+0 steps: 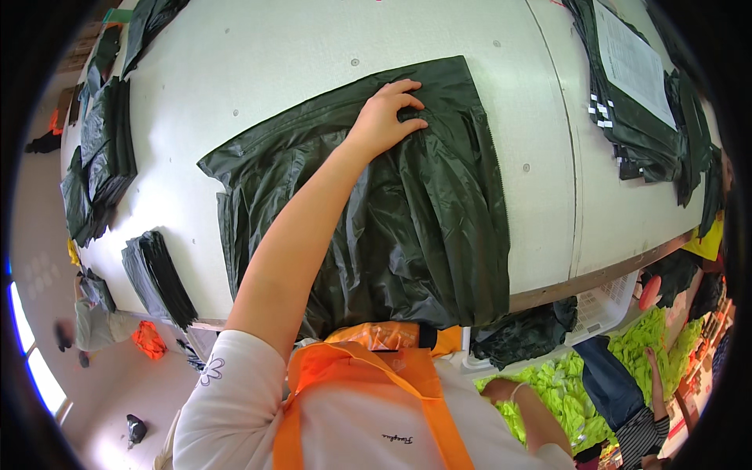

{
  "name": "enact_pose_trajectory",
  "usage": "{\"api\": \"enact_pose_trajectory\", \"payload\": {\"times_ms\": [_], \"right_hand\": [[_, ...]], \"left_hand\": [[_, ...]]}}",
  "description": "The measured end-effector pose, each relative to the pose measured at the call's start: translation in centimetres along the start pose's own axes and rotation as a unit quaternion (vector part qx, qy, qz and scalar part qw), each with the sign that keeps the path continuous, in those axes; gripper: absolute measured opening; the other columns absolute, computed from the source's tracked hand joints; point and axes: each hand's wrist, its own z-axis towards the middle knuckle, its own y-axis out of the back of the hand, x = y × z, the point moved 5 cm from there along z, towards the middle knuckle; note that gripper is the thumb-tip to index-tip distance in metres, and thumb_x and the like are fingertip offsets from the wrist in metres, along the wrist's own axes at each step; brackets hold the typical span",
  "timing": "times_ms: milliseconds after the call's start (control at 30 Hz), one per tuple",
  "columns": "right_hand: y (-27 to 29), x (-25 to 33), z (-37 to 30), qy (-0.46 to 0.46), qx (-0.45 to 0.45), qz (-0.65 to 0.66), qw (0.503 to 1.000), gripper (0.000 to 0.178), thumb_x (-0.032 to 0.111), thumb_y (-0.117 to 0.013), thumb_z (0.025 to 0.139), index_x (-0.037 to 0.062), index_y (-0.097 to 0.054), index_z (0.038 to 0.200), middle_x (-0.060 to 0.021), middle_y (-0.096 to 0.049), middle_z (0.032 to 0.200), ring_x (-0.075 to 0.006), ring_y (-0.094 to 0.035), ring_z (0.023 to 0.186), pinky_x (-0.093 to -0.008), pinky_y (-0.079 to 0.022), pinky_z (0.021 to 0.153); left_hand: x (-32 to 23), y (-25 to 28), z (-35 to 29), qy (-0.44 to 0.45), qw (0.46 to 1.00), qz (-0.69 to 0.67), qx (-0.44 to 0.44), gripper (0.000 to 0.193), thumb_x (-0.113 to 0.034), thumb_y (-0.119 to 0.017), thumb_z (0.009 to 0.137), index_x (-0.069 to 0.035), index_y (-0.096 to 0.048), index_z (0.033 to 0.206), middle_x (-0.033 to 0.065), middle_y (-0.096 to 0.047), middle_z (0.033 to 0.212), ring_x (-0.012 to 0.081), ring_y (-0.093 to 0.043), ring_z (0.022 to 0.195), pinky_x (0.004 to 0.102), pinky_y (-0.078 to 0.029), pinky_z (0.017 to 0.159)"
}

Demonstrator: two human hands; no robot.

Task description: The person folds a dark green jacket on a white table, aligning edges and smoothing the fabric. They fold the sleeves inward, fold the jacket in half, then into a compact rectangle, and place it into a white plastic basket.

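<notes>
Presently, the left hand (388,113) lies open on the dark green garment (368,227), near its top edge. Its fingers are spread and a little bent, with the fingertips touching the shiny cloth; they do not close around any fold. The garment is spread on the white table (540,227), in the middle, just before the person, and its lower edge reaches to the table's near side. Along its right side goes a row of small teeth, like a zip.

The right hand (499,388) is low, beside the body, near the bright green cloth (560,395); whether it is closed or holds something, I cannot tell, because it is small and shadowed. Near it stands a white basket (615,307) with dark cloth (533,333) inside.

Farther away, a folded dark pile (159,278) lies at the table's left corner. On the right, a paper sheet (636,63) rests upon another stack (638,141) of dark pieces.
</notes>
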Motion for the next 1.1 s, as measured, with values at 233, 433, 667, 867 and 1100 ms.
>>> {"api": "enact_pose_trajectory", "payload": {"times_ms": [233, 433, 667, 867, 1100], "right_hand": [[22.9, 13.5, -14.8, 0.103, -0.524, 0.026, 0.845, 0.026, 0.024, -0.061, 0.087, -0.0017, -0.059, 0.082, -0.0187, -0.059, 0.069, -0.0327, -0.058, 0.062, -0.0388, -0.045, 0.059], [33.1, 24.9, -15.8, 0.286, -0.684, -0.023, 0.671, 0.029, 0.024, -0.06, 0.089, 0.0037, -0.047, 0.105, -0.0126, -0.058, 0.083, -0.025, -0.057, 0.069, -0.0368, -0.047, 0.063], [39.3, 32.8, -13.2, 0.307, -0.752, -0.136, 0.567, 0.021, 0.022, -0.06, 0.087, 0.0052, -0.049, 0.094, -0.0104, -0.057, 0.09, -0.0311, -0.059, 0.075, -0.0388, -0.048, 0.062], [40.6, 33.8, -12.6, 0.283, -0.741, -0.157, 0.589, 0.021, 0.022, -0.062, 0.086, 0.0046, -0.051, 0.091, -0.0099, -0.057, 0.089, -0.0299, -0.06, 0.075, -0.0386, -0.048, 0.06], [40.5, 32.5, -13.1, 0.335, -0.721, -0.062, 0.603, 0.022, 0.021, -0.064, 0.085, 0.002, -0.054, 0.091, -0.0107, -0.06, 0.09, -0.0294, -0.06, 0.076, -0.0372, -0.049, 0.065]], "left_hand": [[-3.1, -1.0, -0.6, -0.144, 0.964, 0.194, -0.107, 0.011, -0.012, -0.072, 0.071, -0.007, -0.068, 0.08, 0.004, -0.062, 0.089, 0.0225, -0.058, 0.088, 0.0352, -0.048, 0.077], [-0.3, -0.8, -0.7, -0.001, 0.994, 0.039, -0.105, 0.008, -0.01, -0.069, 0.076, -0.004, -0.065, 0.08, 0.004, -0.061, 0.076, 0.0164, -0.056, 0.063, 0.0275, -0.045, 0.062], [0.6, 0.7, 0.4, 0.127, 0.989, -0.071, -0.022, 0.014, -0.013, -0.066, 0.082, 0.0, -0.064, 0.087, 0.0021, -0.063, 0.073, 0.008, -0.049, 0.062, 0.0242, -0.043, 0.06], [0.8, 0.6, 0.7, 0.157, 0.985, -0.066, -0.006, 0.015, -0.014, -0.065, 0.083, -0.001, -0.064, 0.09, 0.0028, -0.064, 0.077, 0.0086, -0.051, 0.065, 0.0239, -0.044, 0.062], [2.6, 0.2, 0.8, 0.174, 0.97, -0.164, -0.033, 0.013, -0.013, -0.062, 0.086, 0.0, -0.062, 0.09, -0.0007, -0.06, 0.079, 0.0066, -0.051, 0.073, 0.022, -0.043, 0.068]]}}
